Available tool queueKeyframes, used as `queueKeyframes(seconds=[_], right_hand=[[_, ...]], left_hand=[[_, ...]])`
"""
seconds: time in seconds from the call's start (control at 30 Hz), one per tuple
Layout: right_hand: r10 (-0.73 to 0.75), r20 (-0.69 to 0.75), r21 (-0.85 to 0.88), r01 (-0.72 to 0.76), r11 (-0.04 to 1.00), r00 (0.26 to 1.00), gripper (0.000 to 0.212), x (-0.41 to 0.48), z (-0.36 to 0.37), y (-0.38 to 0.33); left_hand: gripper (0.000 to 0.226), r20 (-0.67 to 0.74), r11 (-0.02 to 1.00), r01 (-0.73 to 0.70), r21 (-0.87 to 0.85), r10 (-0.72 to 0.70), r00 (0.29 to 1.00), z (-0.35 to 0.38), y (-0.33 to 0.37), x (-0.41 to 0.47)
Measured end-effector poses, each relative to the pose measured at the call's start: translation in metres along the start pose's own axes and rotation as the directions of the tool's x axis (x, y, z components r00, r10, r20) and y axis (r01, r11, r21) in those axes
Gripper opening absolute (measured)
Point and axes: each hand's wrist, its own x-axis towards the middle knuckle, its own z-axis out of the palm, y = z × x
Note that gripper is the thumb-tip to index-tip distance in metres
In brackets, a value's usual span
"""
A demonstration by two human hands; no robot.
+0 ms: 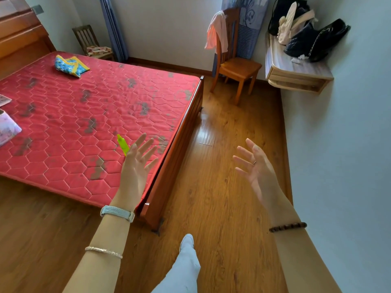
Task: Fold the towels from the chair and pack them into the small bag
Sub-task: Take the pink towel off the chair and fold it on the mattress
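Both hands are raised mid-frame with fingers spread and palms facing each other. The left hand (139, 166) is released and grasps nothing, and the right hand (257, 169) is likewise released.

A pink and white towel (216, 31) hangs over the back of the light wooden chair (239, 67) at upper centre-right, well apart from the hands. The blue and yellow patterned small bag (70, 65) lies on the red quilted mattress (84, 115) at upper left.

The mattress's wooden bed frame (179, 142) runs diagonally between the hands. A lime-green plastic object (123, 143) lies on the mattress just behind the left fingers. A darker wooden chair (85, 38) in the far corner carries a crumpled patterned cloth (98, 50) on its seat. A wall shelf (296, 72) at upper right bears dark bags (317, 41).
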Motion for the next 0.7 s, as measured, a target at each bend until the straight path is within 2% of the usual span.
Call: queueKeyframes(seconds=[0.17,0.33,0.5,0.7], right_hand=[[-0.016,-0.034,0.010,0.016,1.000,0.999,0.071,0.070,0.012,-0.019],[-0.022,-0.072,0.005,0.022,1.000,0.997,0.064,0.124,0.020,-0.027],[-0.014,-0.101,0.003,0.015,1.000,0.995,0.078,0.167,0.013,-0.034],[-0.011,-0.108,0.008,0.012,1.000,0.994,0.063,0.235,0.000,-0.046]], left_hand=[[0.043,0.008,0.999,0.018,-0.030,-0.018,1.000,0.006,0.003,0.074],[0.050,0.027,0.999,0.044,-0.010,-0.044,0.999,0.014,0.004,0.139],[0.051,0.051,0.998,0.063,-0.003,-0.063,0.997,0.029,0.001,0.191],[0.047,0.061,0.996,0.076,0.040,-0.078,0.995,0.055,-0.012,0.254]])
